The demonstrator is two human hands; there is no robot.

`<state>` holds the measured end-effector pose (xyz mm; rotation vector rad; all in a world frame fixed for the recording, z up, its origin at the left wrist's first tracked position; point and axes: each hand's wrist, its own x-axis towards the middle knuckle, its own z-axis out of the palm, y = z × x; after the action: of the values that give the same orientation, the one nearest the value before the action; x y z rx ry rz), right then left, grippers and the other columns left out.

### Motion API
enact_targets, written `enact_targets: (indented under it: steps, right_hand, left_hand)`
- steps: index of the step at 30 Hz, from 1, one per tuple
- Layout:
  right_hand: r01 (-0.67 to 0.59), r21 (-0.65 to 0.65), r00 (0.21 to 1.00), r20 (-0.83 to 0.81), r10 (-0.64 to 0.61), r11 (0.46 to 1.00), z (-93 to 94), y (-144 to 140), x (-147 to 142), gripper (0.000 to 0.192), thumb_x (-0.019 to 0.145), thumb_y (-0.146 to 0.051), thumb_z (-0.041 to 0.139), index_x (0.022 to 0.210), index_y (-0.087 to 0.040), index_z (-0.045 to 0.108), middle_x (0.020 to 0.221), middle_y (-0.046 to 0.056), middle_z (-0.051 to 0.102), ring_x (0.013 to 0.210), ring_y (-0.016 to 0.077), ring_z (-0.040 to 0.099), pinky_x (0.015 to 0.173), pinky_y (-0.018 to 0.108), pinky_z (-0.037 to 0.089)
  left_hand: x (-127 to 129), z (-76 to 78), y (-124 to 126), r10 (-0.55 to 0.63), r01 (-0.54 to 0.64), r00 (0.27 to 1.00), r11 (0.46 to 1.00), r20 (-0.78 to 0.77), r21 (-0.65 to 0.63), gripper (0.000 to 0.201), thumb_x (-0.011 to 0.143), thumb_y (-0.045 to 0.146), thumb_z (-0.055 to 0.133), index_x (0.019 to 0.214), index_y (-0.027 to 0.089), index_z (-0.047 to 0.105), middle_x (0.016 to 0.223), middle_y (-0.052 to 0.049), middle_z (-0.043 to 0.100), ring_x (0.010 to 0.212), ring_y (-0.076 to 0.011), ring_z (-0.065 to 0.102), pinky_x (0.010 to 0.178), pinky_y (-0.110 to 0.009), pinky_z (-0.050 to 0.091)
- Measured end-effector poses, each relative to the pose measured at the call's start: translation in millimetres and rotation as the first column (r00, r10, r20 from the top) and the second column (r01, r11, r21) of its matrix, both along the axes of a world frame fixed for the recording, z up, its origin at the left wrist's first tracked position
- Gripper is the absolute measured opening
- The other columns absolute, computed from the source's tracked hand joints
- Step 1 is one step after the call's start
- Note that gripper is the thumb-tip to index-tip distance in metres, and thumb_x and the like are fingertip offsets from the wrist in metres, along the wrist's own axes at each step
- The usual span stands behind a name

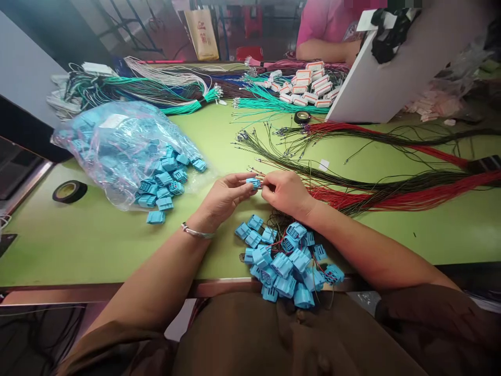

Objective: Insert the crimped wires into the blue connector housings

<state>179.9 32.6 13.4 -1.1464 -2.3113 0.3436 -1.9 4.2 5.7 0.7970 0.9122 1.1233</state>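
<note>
Between its thumb and fingers my left hand holds a small light-blue connector housing. My right hand is closed in a pinch at the right side of that housing, on what looks like a thin wire; the fingers hide most of it. Just below both hands lies a pile of blue connectors with thin red and dark wires running among them, reaching over the table's front edge. Right of my right hand stretches a bundle of red and black wires with metal terminals on the left ends.
A clear plastic bag spills blue connectors on the left, near a roll of black tape. Along the back lie green wire bundles and white connectors. A white partition stands at right; beyond it sits another person.
</note>
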Motion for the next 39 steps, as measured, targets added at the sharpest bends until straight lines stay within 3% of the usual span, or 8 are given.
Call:
enact_targets:
  steps: [6,13,23,26,30,32,35,39]
  right_hand:
    - [-0.003,-0.004,0.997,0.079,0.004,1.0,-2.3,-2,-2,0.017,0.083,-0.016,0.052,0.072,-0.016,0.065,0.072,0.006,0.065,0.067,0.0156,0.051,0.066,0.028,0.034]
    - [-0.015,-0.092,0.999,-0.05,0.01,0.996,-1.4,-2,-2,0.016,0.08,-0.017,0.055,0.069,-0.016,0.067,0.066,0.003,0.064,0.061,0.0124,0.05,0.063,0.025,0.034]
    - [0.031,-0.115,0.999,0.014,-0.029,0.993,-1.9,-3,-4,0.016,0.074,-0.019,0.056,0.061,-0.016,0.064,0.063,0.004,0.064,0.059,0.0124,0.048,0.061,0.026,0.033]
    - [0.027,-0.233,0.993,-0.106,-0.053,0.972,6.2,-1,-1,0.015,0.075,-0.02,0.056,0.066,-0.015,0.067,0.061,0.001,0.063,0.056,0.0104,0.048,0.059,0.024,0.035]
    - [0.032,-0.504,0.969,-0.196,-0.151,0.863,28.9,21,9,0.019,0.078,-0.025,0.056,0.079,-0.013,0.071,0.061,0.001,0.063,0.052,0.0096,0.049,0.053,0.022,0.039]
    - [0.092,-0.541,0.975,-0.122,-0.186,0.836,39.6,43,11,0.024,0.082,-0.027,0.054,0.086,-0.012,0.072,0.066,0.003,0.065,0.052,0.0105,0.052,0.052,0.023,0.04]
    - [0.281,-0.358,0.956,0.181,-0.23,0.89,45.0,81,8,0.023,0.081,-0.025,0.059,0.093,-0.013,0.075,0.079,0.007,0.071,0.059,0.0127,0.059,0.059,0.025,0.044]
    - [0.405,-0.187,0.786,0.572,-0.236,0.895,32.1,113,2,0.016,0.074,-0.026,0.07,0.082,-0.014,0.077,0.084,0.01,0.073,0.074,0.0184,0.064,0.066,0.026,0.043]
  left_hand:
    - [0,-0.5,0,0.004,-0.003,0.997,1.0,-0.08,0.014,0.039,0.061,0.024,0.089,0.097,0.016,0.078,0.093,-0.008,0.078,0.08,-0.0144,0.07,0.083,-0.029,0.055]
    - [-2,1.2,0,0.013,-0.006,0.996,0.997,-0.086,0.079,0.037,0.063,0.026,0.088,0.097,0.017,0.078,0.097,-0.009,0.077,0.084,-0.0156,0.07,0.083,-0.029,0.054]
    - [4,2.4,0,-0.007,0.008,0.997,1.0,-0.075,0.006,0.038,0.057,0.023,0.09,0.092,0.013,0.078,0.09,-0.009,0.077,0.082,-0.0159,0.07,0.08,-0.029,0.054]
    - [4,6.4,-1,0.037,-0.037,0.999,0.999,0.017,-0.007,0.037,0.06,0.021,0.089,0.093,0.014,0.077,0.09,-0.008,0.076,0.082,-0.0153,0.07,0.083,-0.029,0.055]
    - [2,8.9,0,0.135,-0.131,0.982,0.991,0.131,-0.042,0.029,0.067,0.016,0.084,0.095,0.013,0.075,0.088,-0.007,0.075,0.083,-0.0132,0.07,0.088,-0.029,0.055]
    - [2,8.7,0,0.139,-0.13,0.975,0.99,0.176,-0.062,0.028,0.069,0.014,0.082,0.095,0.012,0.074,0.088,-0.007,0.075,0.083,-0.0125,0.07,0.088,-0.028,0.055]
    - [3,8.2,-2,0.089,-0.077,0.971,0.995,0.221,-0.064,0.027,0.07,0.013,0.081,0.096,0.012,0.074,0.09,-0.007,0.074,0.085,-0.0126,0.07,0.088,-0.027,0.056]
    - [4,7.8,-3,0.078,-0.058,0.971,0.994,0.225,-0.095,0.026,0.068,0.013,0.082,0.093,0.012,0.075,0.09,-0.006,0.074,0.085,-0.0119,0.069,0.085,-0.025,0.056]
